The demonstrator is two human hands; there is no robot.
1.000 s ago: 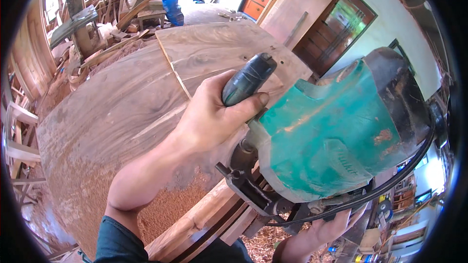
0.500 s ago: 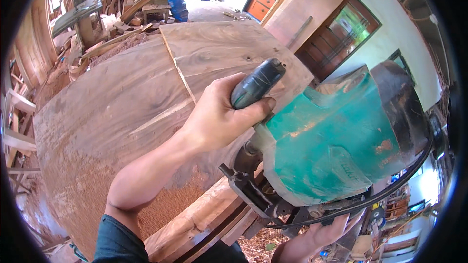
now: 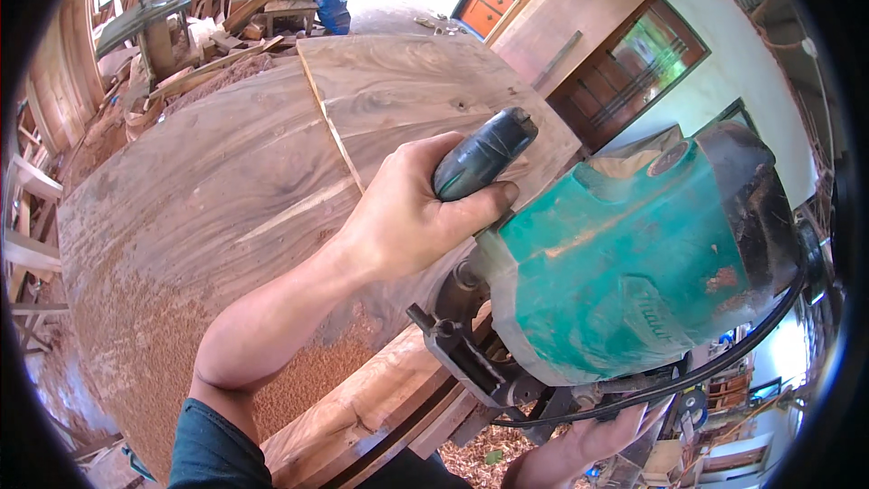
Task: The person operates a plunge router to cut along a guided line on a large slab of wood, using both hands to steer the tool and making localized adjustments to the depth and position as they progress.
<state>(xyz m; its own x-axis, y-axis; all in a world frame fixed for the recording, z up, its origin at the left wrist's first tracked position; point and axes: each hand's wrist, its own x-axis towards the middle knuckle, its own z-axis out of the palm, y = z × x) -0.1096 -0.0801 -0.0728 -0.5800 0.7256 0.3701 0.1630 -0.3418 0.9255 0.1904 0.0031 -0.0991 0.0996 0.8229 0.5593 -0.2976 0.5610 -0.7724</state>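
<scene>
In the head view, the left hand (image 3: 412,208) is closed around the black handle (image 3: 484,154) of a green power tool (image 3: 615,263). The handle passes through the fist, its rounded end sticking out past the thumb and pointing toward the worktop's far right side. The tool's bulky body lies just right of that grip, over the right-hand part of the near edge of the wooden worktop (image 3: 244,163), with the dark metal bracket (image 3: 466,358) below the wrist.

The right hand (image 3: 593,442) is beneath the body, beyond the near edge, its fingers pointing up behind the black cable (image 3: 688,380); they are partly hidden, so I cannot tell what it holds.

Pale wood strips (image 3: 353,417) run along the near edge. Reddish sawdust (image 3: 317,389) covers the worktop's near side, and shavings (image 3: 484,448) lie below the edge.
</scene>
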